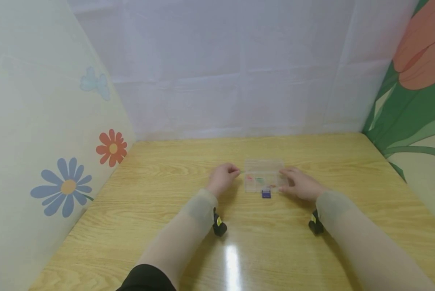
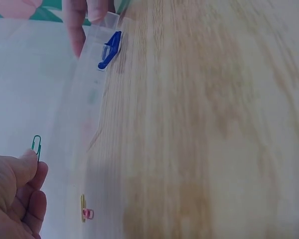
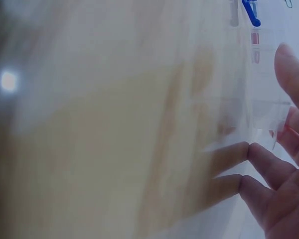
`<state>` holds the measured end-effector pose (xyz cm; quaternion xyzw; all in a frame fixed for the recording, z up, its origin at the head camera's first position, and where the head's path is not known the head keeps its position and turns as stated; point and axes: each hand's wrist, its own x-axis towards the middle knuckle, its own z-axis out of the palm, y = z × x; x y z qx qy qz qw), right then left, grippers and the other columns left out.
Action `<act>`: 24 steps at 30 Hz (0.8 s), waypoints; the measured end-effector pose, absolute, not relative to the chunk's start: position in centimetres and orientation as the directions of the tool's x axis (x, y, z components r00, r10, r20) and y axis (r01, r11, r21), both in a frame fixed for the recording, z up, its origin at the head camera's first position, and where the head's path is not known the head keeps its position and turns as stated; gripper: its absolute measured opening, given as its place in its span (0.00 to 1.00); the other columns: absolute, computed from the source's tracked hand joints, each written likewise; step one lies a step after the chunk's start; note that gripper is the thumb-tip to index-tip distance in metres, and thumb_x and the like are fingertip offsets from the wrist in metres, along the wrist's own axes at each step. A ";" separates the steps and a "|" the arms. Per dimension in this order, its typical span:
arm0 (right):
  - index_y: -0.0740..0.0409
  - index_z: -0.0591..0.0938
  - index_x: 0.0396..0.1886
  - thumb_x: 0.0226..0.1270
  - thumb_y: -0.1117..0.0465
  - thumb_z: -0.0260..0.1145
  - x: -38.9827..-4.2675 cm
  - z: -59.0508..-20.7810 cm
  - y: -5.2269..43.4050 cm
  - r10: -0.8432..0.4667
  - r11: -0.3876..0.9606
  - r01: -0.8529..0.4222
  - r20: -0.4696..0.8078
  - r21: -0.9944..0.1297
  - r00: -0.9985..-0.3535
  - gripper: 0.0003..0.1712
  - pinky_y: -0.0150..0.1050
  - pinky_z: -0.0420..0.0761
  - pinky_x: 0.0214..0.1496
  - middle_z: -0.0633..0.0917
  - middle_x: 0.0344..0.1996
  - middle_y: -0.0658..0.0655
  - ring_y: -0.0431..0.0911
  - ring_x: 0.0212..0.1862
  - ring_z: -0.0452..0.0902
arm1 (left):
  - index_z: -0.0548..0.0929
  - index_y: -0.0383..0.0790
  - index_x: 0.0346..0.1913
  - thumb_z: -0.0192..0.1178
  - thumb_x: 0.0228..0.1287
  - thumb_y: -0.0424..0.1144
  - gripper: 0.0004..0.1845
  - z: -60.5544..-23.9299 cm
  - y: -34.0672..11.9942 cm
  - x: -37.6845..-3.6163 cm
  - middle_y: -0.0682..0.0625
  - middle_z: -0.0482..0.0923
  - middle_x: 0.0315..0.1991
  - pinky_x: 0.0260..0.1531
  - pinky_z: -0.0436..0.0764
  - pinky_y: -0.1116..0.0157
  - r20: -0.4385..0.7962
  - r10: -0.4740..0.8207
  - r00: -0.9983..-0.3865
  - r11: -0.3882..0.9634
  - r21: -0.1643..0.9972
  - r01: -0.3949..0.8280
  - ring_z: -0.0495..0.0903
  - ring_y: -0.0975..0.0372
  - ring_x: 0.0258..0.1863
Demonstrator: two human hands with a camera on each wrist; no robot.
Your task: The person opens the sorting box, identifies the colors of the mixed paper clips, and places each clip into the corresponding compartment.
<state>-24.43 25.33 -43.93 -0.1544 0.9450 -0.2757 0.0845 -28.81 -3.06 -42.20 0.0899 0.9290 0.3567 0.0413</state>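
A clear plastic box (image 1: 255, 188) with compartments lies on the table, its lid (image 1: 264, 165) open toward the back. Small red, green and pinkish pieces show inside. A blue latch-like piece (image 2: 109, 50) sits at its front edge. My left hand (image 1: 223, 178), just left of the box, pinches a green paper clip (image 2: 37, 144) between thumb and fingertip. Near that hand in the left wrist view are a yellow paper clip (image 2: 82, 206) and a small pink clip (image 2: 88, 214). My right hand (image 1: 301, 184) grips the box's right end, thumb in front and fingers behind.
The wooden table (image 1: 159, 202) runs back to a white cloth backdrop (image 1: 221, 81). Flower-patterned panels stand at the left (image 1: 57, 141) and right (image 1: 421, 133). Black wrist cameras hang under both forearms.
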 end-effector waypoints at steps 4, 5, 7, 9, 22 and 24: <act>0.58 0.59 0.73 0.66 0.43 0.63 -24.5 -44.0 25.3 -0.336 0.798 -0.241 -0.077 -0.552 -0.939 0.43 0.66 0.52 0.66 0.55 0.72 0.69 0.69 0.69 0.52 | 0.84 0.47 0.42 0.58 0.69 0.46 0.09 -42.1 -2.6 -28.7 0.55 0.82 0.39 0.53 0.70 0.54 -0.002 0.209 -0.978 0.726 0.670 0.154 0.78 0.60 0.42; 0.58 0.59 0.73 0.66 0.43 0.63 -24.5 -43.9 25.4 -0.334 0.798 -0.237 -0.079 -0.554 -0.939 0.43 0.65 0.52 0.66 0.54 0.72 0.69 0.68 0.70 0.51 | 0.84 0.47 0.42 0.58 0.69 0.46 0.09 -42.0 -2.5 -28.7 0.55 0.82 0.39 0.55 0.68 0.52 0.000 0.213 -0.977 0.724 0.671 0.158 0.78 0.59 0.43; 0.58 0.59 0.73 0.66 0.43 0.63 -24.5 -44.0 25.4 -0.333 0.797 -0.235 -0.080 -0.556 -0.940 0.43 0.65 0.52 0.66 0.54 0.72 0.69 0.68 0.70 0.52 | 0.84 0.47 0.43 0.58 0.69 0.46 0.09 -41.9 -2.2 -28.6 0.55 0.83 0.40 0.59 0.63 0.49 0.002 0.218 -0.976 0.721 0.674 0.162 0.78 0.58 0.44; 0.58 0.59 0.73 0.66 0.43 0.63 -24.5 -44.0 25.4 -0.334 0.797 -0.236 -0.080 -0.556 -0.939 0.43 0.65 0.52 0.66 0.54 0.72 0.69 0.68 0.70 0.51 | 0.84 0.47 0.43 0.58 0.69 0.47 0.09 -41.9 -2.1 -28.6 0.55 0.83 0.40 0.61 0.59 0.47 0.005 0.228 -0.974 0.722 0.670 0.172 0.78 0.58 0.45; 0.59 0.59 0.74 0.67 0.44 0.63 -24.5 -43.9 25.3 -0.338 0.796 -0.240 -0.079 -0.556 -0.938 0.43 0.65 0.53 0.66 0.55 0.72 0.69 0.68 0.70 0.52 | 0.84 0.49 0.41 0.58 0.68 0.47 0.08 -41.7 -0.8 -28.5 0.57 0.83 0.40 0.62 0.57 0.47 -0.007 0.255 -0.967 0.723 0.666 0.186 0.78 0.59 0.46; 0.59 0.59 0.73 0.67 0.44 0.63 -24.4 -43.9 25.2 -0.339 0.795 -0.241 -0.078 -0.556 -0.938 0.43 0.65 0.53 0.66 0.55 0.72 0.69 0.68 0.69 0.52 | 0.84 0.48 0.41 0.58 0.68 0.46 0.08 -41.6 -0.7 -28.5 0.56 0.83 0.40 0.63 0.55 0.46 -0.009 0.258 -0.966 0.718 0.671 0.185 0.78 0.58 0.46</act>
